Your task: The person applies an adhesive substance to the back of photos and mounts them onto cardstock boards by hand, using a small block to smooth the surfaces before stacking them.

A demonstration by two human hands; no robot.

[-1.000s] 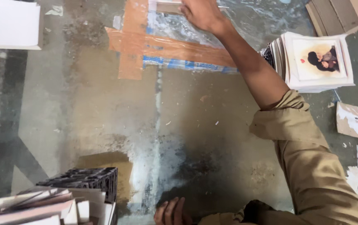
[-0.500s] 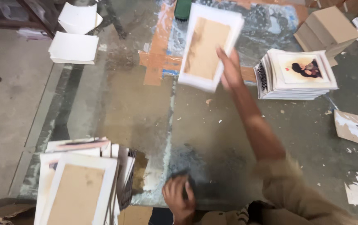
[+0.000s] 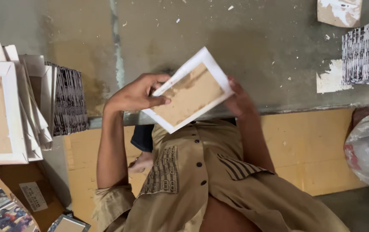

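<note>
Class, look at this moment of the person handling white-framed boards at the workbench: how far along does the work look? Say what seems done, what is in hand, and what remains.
Done: a stack of white-framed boards leans at the person's left.

In hand: one framed board, brown backing up, held over the bench edge by the left hand and the right hand.

Left: how many remain cannot be judged from this view.

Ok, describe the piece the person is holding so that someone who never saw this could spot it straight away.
Start at the near edge of the grey worktable, just above the person's tan shirt. There the left hand and right hand hold one white-bordered frame with a brown backing, tilted. Unlike the similar frames stacked at the left, it is single and lifted off the surface.
</note>
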